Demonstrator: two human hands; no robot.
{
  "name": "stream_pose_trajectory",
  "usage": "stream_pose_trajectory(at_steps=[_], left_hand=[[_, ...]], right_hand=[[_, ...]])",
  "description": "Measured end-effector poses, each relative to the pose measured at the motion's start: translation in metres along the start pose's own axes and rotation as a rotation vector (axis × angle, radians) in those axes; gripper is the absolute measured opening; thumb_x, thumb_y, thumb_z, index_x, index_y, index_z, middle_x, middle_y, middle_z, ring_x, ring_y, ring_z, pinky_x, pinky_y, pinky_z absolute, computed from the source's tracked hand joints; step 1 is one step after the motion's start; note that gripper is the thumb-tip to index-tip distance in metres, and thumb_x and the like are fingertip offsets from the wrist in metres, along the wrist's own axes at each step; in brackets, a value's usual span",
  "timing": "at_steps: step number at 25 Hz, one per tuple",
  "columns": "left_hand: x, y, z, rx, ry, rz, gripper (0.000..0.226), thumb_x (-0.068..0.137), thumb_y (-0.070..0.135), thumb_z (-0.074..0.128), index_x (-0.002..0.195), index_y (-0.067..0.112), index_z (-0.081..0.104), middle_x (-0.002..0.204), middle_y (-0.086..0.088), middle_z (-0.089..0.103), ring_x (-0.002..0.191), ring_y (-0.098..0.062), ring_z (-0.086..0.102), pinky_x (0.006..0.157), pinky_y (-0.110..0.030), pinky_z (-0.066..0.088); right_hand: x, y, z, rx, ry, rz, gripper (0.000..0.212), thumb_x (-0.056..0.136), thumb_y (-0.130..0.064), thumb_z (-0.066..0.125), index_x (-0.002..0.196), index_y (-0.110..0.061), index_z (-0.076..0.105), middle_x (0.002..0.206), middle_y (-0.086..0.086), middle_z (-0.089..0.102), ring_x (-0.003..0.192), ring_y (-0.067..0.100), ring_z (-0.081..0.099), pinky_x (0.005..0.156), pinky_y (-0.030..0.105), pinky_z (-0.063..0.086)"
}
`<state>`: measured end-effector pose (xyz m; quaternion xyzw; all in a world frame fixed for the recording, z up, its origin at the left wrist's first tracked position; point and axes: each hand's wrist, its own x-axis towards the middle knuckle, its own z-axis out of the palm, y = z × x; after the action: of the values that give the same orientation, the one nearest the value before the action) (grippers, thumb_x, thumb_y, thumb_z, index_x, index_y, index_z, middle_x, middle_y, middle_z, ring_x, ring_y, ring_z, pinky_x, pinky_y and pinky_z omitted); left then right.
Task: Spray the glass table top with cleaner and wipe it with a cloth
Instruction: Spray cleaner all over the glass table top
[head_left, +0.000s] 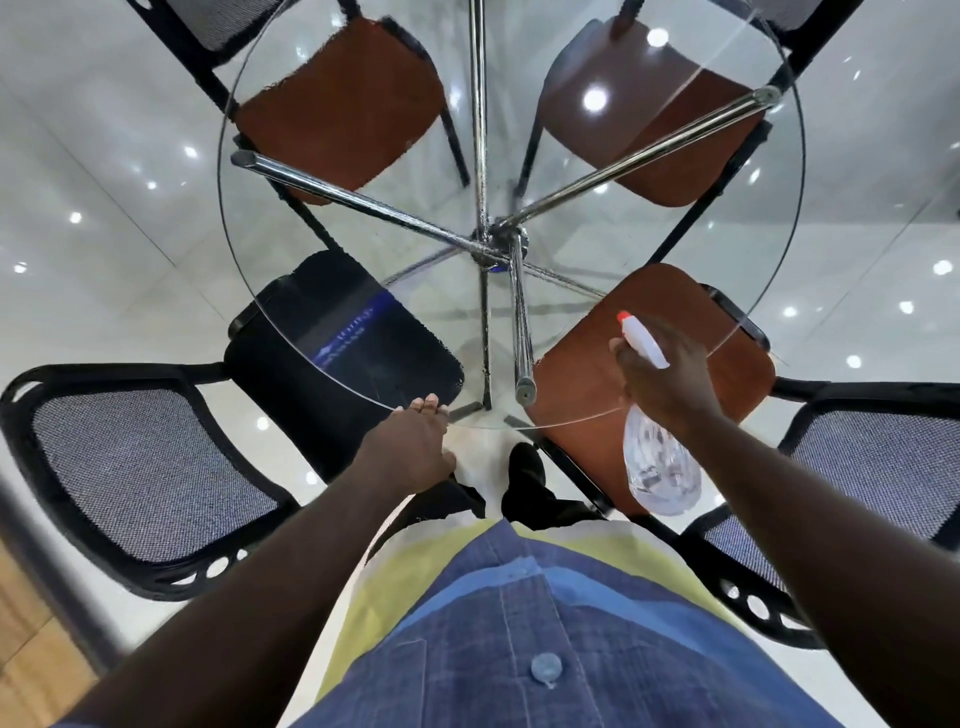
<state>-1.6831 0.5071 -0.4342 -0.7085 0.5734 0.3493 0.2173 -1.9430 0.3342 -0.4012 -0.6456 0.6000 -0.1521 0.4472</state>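
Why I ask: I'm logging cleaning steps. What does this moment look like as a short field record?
surface: round glass table top, chrome legs beneath
right hand: grips spray bottle, nozzle aimed over the glass
left hand: fingertips touch the near rim, nothing visibly held
cloth: not in view
stage: apparently spraying; wiping not yet begun

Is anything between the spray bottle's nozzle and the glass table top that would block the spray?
Nothing visible does. The right hand holds the spray bottle above the near part of the glass table top, its nozzle aimed forward over the glass. The left hand touches the near rim, off to the left.
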Motion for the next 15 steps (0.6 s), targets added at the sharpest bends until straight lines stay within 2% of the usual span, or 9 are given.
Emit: stream_pose_trajectory(at_steps=[2, 3, 5, 6, 8, 10, 12, 15], left_hand=[[0.002, 0.003, -0.002, 0.047, -0.002, -0.001, 0.077, 0.103, 0.047, 0.046, 0.165, 0.012, 0.016, 0.173, -0.01, 0.009, 0.159, -0.024, 0.015, 0.127, -0.039, 0.017], [0.002, 0.004, -0.002, 0.065, -0.001, -0.003, 0.077, 0.103, 0.048, 0.046, 0.165, 0.011, 0.017, 0.173, -0.011, 0.01, 0.159, -0.025, 0.016, 0.127, -0.04, 0.017], [0.003, 0.007, -0.001, 0.079, -0.001, -0.012, 0.079, 0.103, 0.049, 0.046, 0.164, 0.009, 0.018, 0.173, -0.012, 0.011, 0.159, -0.027, 0.017, 0.127, -0.041, 0.017], [0.004, 0.008, 0.0, 0.08, -0.003, -0.012, 0.08, 0.102, 0.05, 0.046, 0.164, 0.009, 0.017, 0.173, -0.013, 0.011, 0.159, -0.027, 0.016, 0.127, -0.041, 0.017], [0.004, 0.008, 0.001, 0.087, -0.008, -0.012, 0.082, 0.102, 0.051, 0.046, 0.164, 0.008, 0.017, 0.173, -0.014, 0.011, 0.159, -0.028, 0.016, 0.127, -0.041, 0.017], [0.004, 0.007, 0.002, 0.099, -0.014, -0.008, 0.083, 0.102, 0.053, 0.046, 0.164, 0.008, 0.016, 0.173, -0.014, 0.01, 0.159, -0.028, 0.015, 0.128, -0.042, 0.017], [0.004, 0.006, 0.003, 0.103, -0.018, -0.001, 0.084, 0.102, 0.054, 0.046, 0.164, 0.008, 0.014, 0.173, -0.014, 0.009, 0.159, -0.028, 0.014, 0.128, -0.042, 0.017], [0.004, 0.005, 0.004, 0.087, -0.02, -0.001, 0.084, 0.102, 0.053, 0.046, 0.165, 0.009, 0.012, 0.173, -0.013, 0.005, 0.16, -0.028, 0.011, 0.128, -0.042, 0.015]], right_hand=[[-0.009, 0.012, -0.008, -0.06, 0.021, 0.015, 0.01, 0.101, -0.018, 0.066, 0.102, -0.009, 0.069, 0.076, 0.016, 0.069, 0.046, 0.018, 0.066, 0.055, 0.041, 0.063], [-0.014, 0.019, -0.01, -0.107, 0.029, 0.011, 0.01, 0.101, -0.019, 0.065, 0.094, -0.012, 0.066, 0.072, 0.012, 0.069, 0.047, 0.017, 0.066, 0.055, 0.037, 0.062], [-0.02, 0.035, -0.013, -0.144, 0.04, 0.038, 0.019, 0.101, -0.021, 0.065, 0.087, -0.01, 0.066, 0.067, 0.011, 0.067, 0.052, 0.026, 0.069, 0.056, 0.043, 0.062], [-0.023, 0.041, -0.015, -0.122, 0.039, 0.065, 0.018, 0.102, -0.022, 0.065, 0.09, -0.01, 0.068, 0.066, 0.011, 0.067, 0.051, 0.029, 0.069, 0.056, 0.044, 0.061], [-0.028, 0.05, -0.017, -0.136, 0.008, 0.082, 0.014, 0.103, -0.021, 0.064, 0.096, -0.01, 0.07, 0.064, 0.01, 0.068, 0.045, 0.023, 0.068, 0.054, 0.034, 0.058], [-0.035, 0.055, -0.016, -0.199, -0.05, 0.066, 0.019, 0.103, -0.019, 0.063, 0.088, -0.008, 0.067, 0.062, 0.01, 0.068, 0.041, 0.018, 0.066, 0.051, 0.026, 0.054], [-0.04, 0.058, -0.011, -0.234, -0.111, 0.024, 0.022, 0.102, -0.016, 0.063, 0.081, -0.01, 0.065, 0.062, 0.009, 0.068, 0.042, 0.018, 0.067, 0.05, 0.028, 0.056], [-0.043, 0.061, 0.001, -0.253, -0.203, -0.051, 0.015, 0.1, -0.019, 0.065, 0.087, -0.01, 0.068, 0.063, 0.007, 0.068, 0.048, 0.025, 0.067, 0.053, 0.045, 0.059]])
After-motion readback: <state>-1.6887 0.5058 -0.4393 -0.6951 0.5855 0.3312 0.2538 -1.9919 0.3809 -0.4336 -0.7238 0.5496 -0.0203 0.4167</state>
